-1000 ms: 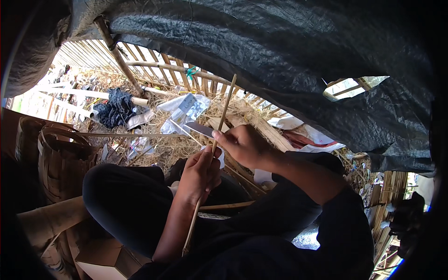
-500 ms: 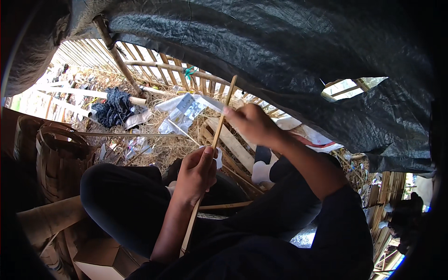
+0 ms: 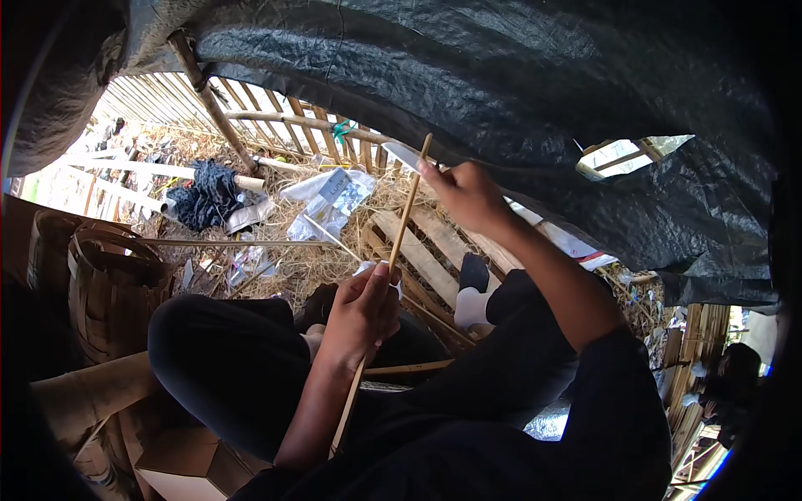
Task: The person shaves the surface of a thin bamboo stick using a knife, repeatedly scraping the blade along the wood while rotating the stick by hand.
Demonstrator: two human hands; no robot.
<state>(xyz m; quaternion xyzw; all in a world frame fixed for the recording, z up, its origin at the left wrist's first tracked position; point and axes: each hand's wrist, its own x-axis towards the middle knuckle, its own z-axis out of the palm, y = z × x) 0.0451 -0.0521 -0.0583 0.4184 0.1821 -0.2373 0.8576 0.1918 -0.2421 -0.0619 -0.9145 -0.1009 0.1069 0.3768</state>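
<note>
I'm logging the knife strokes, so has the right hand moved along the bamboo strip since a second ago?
Yes. The right hand slid up the bamboo strip toward its top end, away from the left hand, which stays gripping mid-strip.

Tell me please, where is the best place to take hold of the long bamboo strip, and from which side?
Probably the bare middle of the bamboo strip, between the left hand gripping it low and the right hand near its top. Come from the person's left: the strip stands steeply, thin and narrow, and the knife blade sits at its upper end, so fingers should stay below that.
</note>
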